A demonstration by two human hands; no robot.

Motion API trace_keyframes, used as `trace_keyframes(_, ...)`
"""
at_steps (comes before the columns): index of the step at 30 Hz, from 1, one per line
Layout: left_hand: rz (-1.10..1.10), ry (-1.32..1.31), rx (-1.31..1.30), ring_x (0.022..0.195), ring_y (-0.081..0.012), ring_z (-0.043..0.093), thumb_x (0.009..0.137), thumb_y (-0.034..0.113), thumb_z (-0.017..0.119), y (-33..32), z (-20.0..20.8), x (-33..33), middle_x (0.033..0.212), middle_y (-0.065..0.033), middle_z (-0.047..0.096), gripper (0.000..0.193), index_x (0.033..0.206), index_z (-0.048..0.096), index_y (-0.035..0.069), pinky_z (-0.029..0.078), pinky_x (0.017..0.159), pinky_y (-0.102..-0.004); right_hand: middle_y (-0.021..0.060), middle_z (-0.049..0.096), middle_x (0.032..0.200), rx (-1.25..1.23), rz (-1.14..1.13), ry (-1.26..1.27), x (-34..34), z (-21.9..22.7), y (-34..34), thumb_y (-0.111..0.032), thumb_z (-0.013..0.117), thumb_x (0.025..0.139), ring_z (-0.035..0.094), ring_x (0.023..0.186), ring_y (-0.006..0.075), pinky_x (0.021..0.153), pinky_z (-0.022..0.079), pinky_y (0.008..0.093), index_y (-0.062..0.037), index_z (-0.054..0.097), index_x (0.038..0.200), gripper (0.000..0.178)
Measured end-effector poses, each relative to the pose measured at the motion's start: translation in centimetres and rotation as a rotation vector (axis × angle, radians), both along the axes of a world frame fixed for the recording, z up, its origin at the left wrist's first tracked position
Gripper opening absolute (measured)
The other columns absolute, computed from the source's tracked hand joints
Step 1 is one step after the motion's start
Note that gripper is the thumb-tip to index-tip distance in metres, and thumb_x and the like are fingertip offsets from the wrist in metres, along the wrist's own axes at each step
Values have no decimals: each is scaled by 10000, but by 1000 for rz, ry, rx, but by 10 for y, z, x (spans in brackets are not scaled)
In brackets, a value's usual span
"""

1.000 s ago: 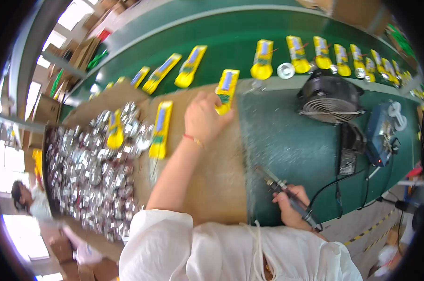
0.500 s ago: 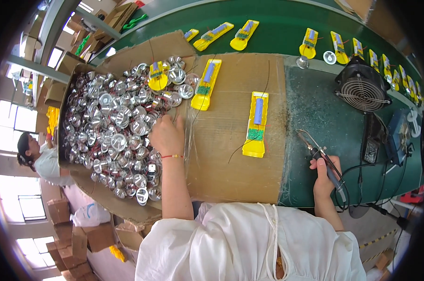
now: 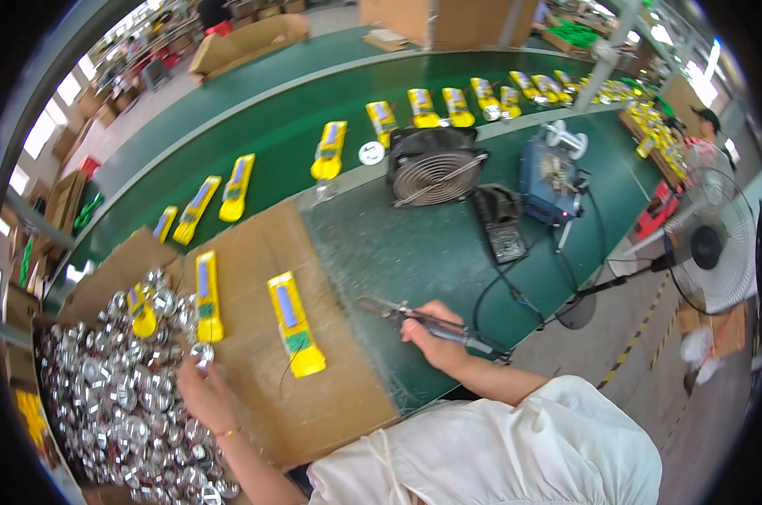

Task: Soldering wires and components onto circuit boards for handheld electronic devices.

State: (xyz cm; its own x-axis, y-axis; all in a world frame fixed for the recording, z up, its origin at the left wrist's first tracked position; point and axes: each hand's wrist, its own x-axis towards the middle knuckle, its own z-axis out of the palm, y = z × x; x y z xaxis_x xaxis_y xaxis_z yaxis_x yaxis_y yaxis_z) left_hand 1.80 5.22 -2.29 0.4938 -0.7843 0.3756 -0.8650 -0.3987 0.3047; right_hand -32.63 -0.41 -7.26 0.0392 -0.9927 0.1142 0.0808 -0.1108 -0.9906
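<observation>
At the right edge of the reflector pile [image 3: 111,396], the left hand [image 3: 206,397] now seems to pinch one reflector [image 3: 202,354], so picking looks done; the yellow housing [image 3: 297,324] lies nearer the right edge of the cardboard [image 3: 322,412]; the right hand [image 3: 436,343] grips a soldering iron [image 3: 475,341].

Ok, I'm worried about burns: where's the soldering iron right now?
In the head view, the soldering iron is just right of centre, held in the right hand over the green bench, right of the cardboard.
</observation>
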Motion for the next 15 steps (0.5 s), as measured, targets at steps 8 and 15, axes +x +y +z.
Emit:
trace_keyframes(8, -240, -346, 139, 874, -280, 496, 699, 95, 651, -21, -11, -5, 876, -82, 536, 269, 966, 625, 107, 392, 755, -404, 51, 628, 715, 94, -6, 89, -12, 16, 0, -110, 619, 813, 589, 666, 84, 605, 471, 244, -17, 538, 845, 128)
trace_keyframes(15, -196, -407, 84, 826, -283, 512, 737, 138, 627, -18, -17, 5, 815, -88, 540, 143, 864, 648, 76, 408, 710, -403, 40, 601, 647, 53, -36, 124, -6, 8, -1, -197, 640, 803, 562, 591, 72, 528, 439, 257, -54, 548, 842, 174)
